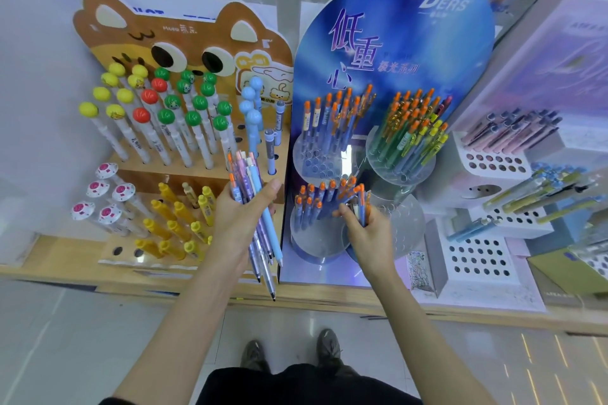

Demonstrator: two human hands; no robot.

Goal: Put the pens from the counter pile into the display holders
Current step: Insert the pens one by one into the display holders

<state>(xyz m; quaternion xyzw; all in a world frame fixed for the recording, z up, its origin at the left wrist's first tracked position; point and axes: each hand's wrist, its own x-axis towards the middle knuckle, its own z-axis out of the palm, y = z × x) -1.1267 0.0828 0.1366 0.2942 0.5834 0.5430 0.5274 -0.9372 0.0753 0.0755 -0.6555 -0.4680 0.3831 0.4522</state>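
My left hand (241, 217) grips a mixed bundle of pens (253, 194), pastel and blue with some orange caps, tips pointing down towards the counter edge. My right hand (365, 228) holds a blue pen with an orange cap (362, 204) upright at the lower round clear holder (316, 237) of the blue display stand (394, 29). That holder carries several orange-capped blue pens. Two upper round holders (401, 164) on the same stand are filled with orange-capped blue, green and yellow pens.
A brown cat-shaped cardboard stand (184, 39) at left holds ball-topped and yellow pens. White perforated holders (477, 256) with pastel pens stand at right. The wooden counter edge (329, 297) runs below. My shoes (292, 352) are on the tiled floor.
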